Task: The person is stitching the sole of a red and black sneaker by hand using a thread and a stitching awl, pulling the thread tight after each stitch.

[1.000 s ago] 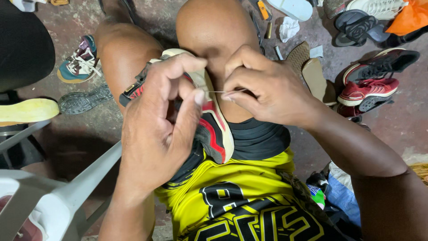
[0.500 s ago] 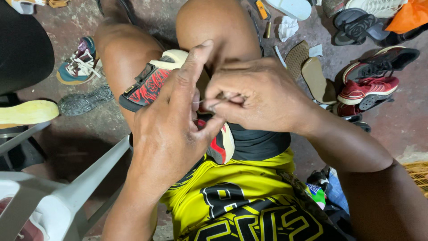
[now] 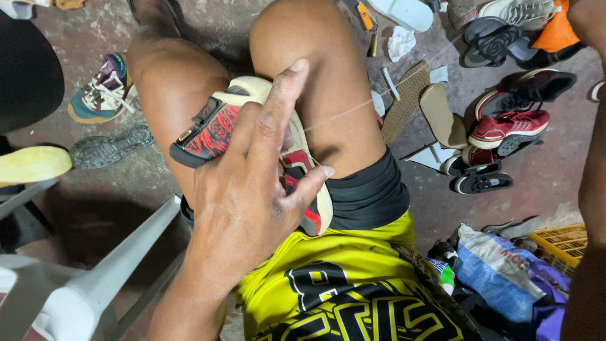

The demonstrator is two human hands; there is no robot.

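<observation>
Left hand: the left hand (image 3: 252, 196) lies flat over the red-and-black shoe (image 3: 218, 129), fingers long and close together, thumb hooked round its near edge, pressing it down.
Shoe: wedged in the lap between the two bare thighs, cream sole edge up, toe toward the far left.
Thread: a pale thread (image 3: 353, 110) runs taut from the sole edge by the thumb, up and right across the knee.
Right hand: out of view; only the forearm (image 3: 590, 189) shows at the right edge, so I cannot tell its grip.
Doing it well: my read is keep the shoe pinned hard and the pull in line with the seam, so the stitch seats without tearing.
Floor: loose soles (image 3: 442, 113), red shoes (image 3: 508, 126), a sneaker (image 3: 101, 88) far left.
</observation>
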